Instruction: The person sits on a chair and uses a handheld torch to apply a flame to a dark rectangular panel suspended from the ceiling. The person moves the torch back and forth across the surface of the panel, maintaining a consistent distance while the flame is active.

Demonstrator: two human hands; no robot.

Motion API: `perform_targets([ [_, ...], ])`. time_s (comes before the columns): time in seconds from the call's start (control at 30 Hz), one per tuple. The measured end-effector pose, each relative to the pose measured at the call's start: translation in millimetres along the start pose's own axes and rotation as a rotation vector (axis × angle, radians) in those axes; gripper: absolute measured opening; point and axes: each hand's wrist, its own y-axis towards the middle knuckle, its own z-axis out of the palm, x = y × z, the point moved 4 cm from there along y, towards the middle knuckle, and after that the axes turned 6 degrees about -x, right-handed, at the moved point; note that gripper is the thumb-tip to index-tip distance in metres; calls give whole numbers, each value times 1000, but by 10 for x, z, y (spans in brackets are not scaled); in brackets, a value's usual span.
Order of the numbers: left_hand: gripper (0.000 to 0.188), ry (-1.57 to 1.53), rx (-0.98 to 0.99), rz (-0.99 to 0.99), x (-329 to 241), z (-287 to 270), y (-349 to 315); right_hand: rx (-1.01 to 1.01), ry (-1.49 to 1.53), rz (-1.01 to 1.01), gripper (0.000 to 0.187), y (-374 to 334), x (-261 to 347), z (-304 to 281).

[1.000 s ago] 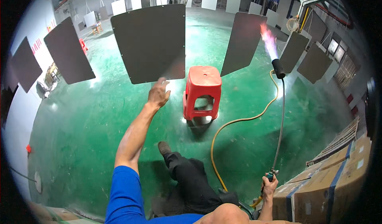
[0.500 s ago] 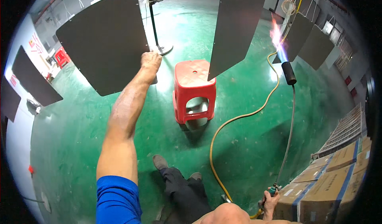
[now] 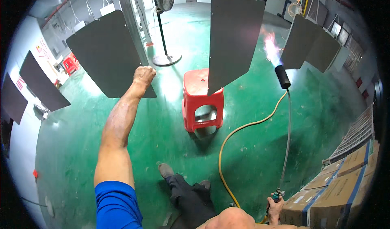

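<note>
My left hand [image 3: 144,77] is closed at the right edge of a large dark hanging panel [image 3: 106,55], its fingers wrapped at that edge, the fingertips partly hidden. At the lower right, my right hand [image 3: 275,208] grips the green-and-metal handle [image 3: 277,195] of a gas torch. A long thin tube runs from the handle up to the black burner head [image 3: 282,77], which throws a pink and blue flame [image 3: 271,49]. The flame points up and left, between a second dark panel [image 3: 235,38] and a panel farther right [image 3: 298,42].
A red plastic stool [image 3: 203,117] stands behind the middle panel's lower corner. A yellow hose [image 3: 227,137] snakes across the green floor. Cardboard boxes [image 3: 329,204] are stacked at the right below a wire rack [image 3: 353,133]. A pedestal fan [image 3: 165,58] stands farther back; other panels hang around.
My left hand and the edge of the panel at it have shifted left, away from the stool. The burner and flame have swung left toward the middle panel. The view has shifted slightly.
</note>
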Motion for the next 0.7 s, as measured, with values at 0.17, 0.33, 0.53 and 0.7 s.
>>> perform_targets([
  [0.17,17,-103,-110,41,38,-92,-378,71,25,-28,21,-178,475,21],
  [0.33,12,-412,-266,157,-594,-405,-1146,123,28,-74,21,-246,525,-41],
  [0.53,11,-947,-349,127,-1534,-1019,-2628,297,162,-79,21,-385,907,96],
  [0.7,20,-1390,-385,111,-2449,-1912,-3134,392,90,-149,20,-441,1084,113],
])
